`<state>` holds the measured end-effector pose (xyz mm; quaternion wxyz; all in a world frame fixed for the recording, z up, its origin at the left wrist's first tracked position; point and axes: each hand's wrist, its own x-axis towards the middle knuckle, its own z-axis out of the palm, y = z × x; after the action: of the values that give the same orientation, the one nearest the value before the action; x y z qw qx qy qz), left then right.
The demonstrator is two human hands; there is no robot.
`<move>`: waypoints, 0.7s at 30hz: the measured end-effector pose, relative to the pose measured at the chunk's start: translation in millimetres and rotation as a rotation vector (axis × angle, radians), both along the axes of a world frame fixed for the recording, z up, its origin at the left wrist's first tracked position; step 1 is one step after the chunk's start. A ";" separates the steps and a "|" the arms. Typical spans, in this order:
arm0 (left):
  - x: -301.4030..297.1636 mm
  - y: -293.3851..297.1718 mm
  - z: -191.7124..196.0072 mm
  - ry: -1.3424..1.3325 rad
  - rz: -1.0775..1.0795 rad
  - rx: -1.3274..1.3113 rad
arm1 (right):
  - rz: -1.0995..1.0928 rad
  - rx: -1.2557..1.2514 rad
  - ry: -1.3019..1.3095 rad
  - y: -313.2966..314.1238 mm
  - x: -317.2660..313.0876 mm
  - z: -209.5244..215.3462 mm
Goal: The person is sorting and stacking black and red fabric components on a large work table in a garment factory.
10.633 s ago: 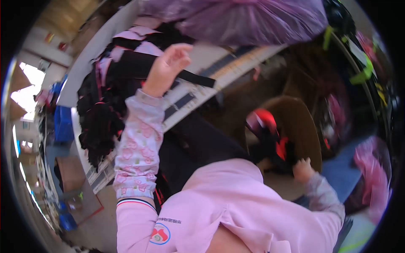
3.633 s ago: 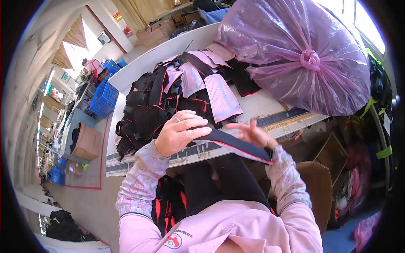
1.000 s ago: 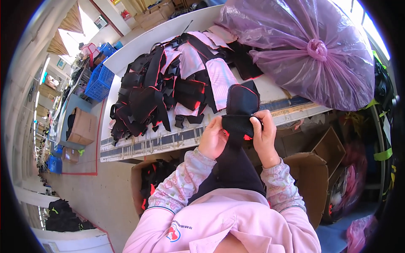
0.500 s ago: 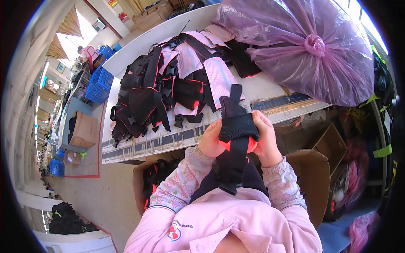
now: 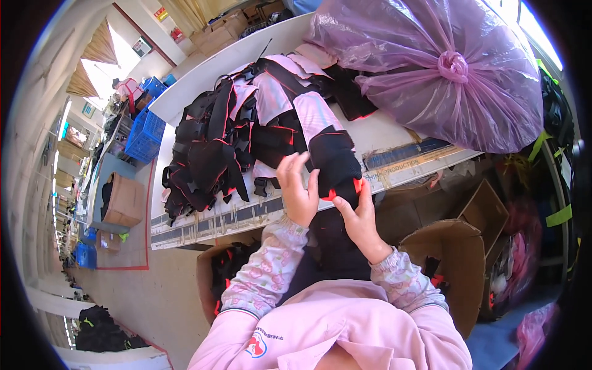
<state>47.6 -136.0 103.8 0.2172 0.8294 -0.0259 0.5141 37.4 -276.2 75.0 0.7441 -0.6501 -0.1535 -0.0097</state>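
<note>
A black padded fabric piece [image 5: 334, 161] with orange-red edging lies at the table's near edge in front of me. My right hand [image 5: 362, 225] pinches its lower right corner between thumb and fingers. Just left of the piece, my left hand [image 5: 298, 192] is raised with thumb and fingers apart, holding nothing. Beyond them, a heap of black strap pieces [image 5: 209, 157] with red edges and buckles covers the left of the table. Pale pinkish fabric panels [image 5: 314, 116] lie among them, one touching the far end of the held piece.
A big tied purple plastic bag [image 5: 425, 105] fills the right of the white table [image 5: 394, 132]. Open cardboard boxes [image 5: 472, 253] stand below the table, to the right and left of my lap. Blue crates [image 5: 145, 128] and a carton [image 5: 123, 200] are farther left.
The black piece has gone from being held up between both hands to lying on the table edge, strap end no longer hanging toward me. My left hand has let go and opened.
</note>
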 end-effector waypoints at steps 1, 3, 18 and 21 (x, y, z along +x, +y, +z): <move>-1.4 5.5 2.1 0.124 -0.176 0.019 | -0.038 -0.066 -0.104 -2.4 0.9 1.2; -2.1 11.5 -1.2 0.427 -0.468 -0.171 | -0.036 -0.130 -0.134 -8.4 -1.0 12.4; -9.4 16.8 19.0 0.800 -0.809 -1.343 | 0.042 -0.622 -0.501 -17.9 14.4 46.3; 8.5 17.6 21.4 0.588 -0.636 -1.279 | 0.053 -0.678 -0.449 -2.4 18.7 48.1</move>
<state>56.1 -118.4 125.2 0.7894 0.5977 0.0979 0.1004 56.1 -278.6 123.1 0.4357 -0.8361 -0.3232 -0.0812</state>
